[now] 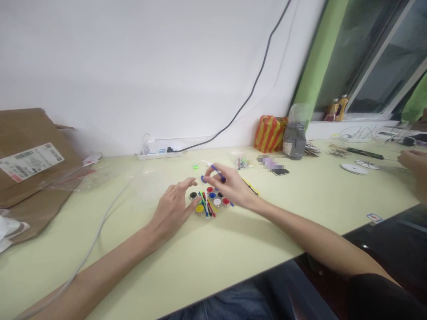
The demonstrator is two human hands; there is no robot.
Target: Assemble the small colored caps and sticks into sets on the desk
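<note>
My right hand (231, 184) is raised over a cluster of small parts, its fingers closed on a slim blue arrow-like piece (216, 171). A round blue piece (203, 178) shows at its fingertips; whether it is held too, I cannot tell. My left hand (171, 204) is open at the cluster's left, thumb and fingers apart, holding nothing. Beneath the hands stand several round pieces with coloured centres, among them a yellow one (199, 209), a black one (193, 195) and a white one (217, 202). Several thin coloured arrow-like pieces (208, 206) lie across them, partly hidden.
A small bag of coloured parts (243, 162), a phone (280, 170) and a striped bag (269, 133) lie beyond. Brown paper packaging (30, 169) and a grey cable (100, 233) are at left. A power strip (160, 153) sits by the wall. Another person's hand (413, 161) shows at right.
</note>
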